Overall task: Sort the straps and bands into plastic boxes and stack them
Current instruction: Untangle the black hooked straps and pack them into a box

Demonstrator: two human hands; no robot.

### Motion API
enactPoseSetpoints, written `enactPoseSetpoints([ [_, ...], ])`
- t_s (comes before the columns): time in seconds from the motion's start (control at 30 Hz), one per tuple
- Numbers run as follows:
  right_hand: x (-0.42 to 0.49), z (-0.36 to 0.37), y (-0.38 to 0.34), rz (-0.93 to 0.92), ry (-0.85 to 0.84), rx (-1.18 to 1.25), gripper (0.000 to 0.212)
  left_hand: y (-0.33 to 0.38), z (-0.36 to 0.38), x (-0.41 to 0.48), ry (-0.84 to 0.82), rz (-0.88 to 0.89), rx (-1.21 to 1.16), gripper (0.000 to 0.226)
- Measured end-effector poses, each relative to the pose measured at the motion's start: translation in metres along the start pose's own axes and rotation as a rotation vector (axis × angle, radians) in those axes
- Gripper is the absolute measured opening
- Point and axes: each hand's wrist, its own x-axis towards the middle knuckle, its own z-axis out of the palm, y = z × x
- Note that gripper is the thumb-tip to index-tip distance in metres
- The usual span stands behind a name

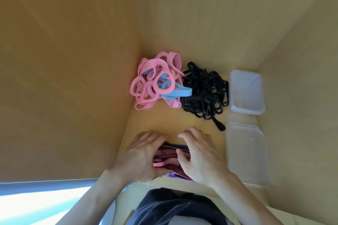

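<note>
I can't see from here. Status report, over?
Left hand grips striped bands, right hand presses them. Pink bands, black straps unsorted. Plastic boxes unblocked.

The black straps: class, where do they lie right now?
Head view: the black straps lie heaped right of centre, beyond the striped bands, between the pink and blue bands on the left and a clear plastic box on the right.

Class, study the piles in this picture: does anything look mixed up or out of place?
Yes. Several blue bands lie tangled in the pink bands at the far left, so that pile is mixed. One strap end trails out of the black straps toward the near plastic box.
</note>
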Motion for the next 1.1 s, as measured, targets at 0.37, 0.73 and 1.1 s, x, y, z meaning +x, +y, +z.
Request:
enactPoseSetpoints([
  [0.37, -0.028, 0.048, 0.033, -0.029, -0.101, -0.204, 0.077, -0.021, 0.031, 0.007, -0.044, 0.044, 0.133, 0.084],
  [0.73, 0.065, 0.031, 0.059, 0.062, 0.118, -0.29, 0.077, -0.04, 0.004, 0.092, 0.167, -0.174, 0.083, 0.088],
  [1.1, 0.07, 0.043, 0.065, 0.09, 0.145, -0.193, 0.08, -0.039, 0.05, 0.072, 0.49, -0.179, 0.053, 0.079],
])
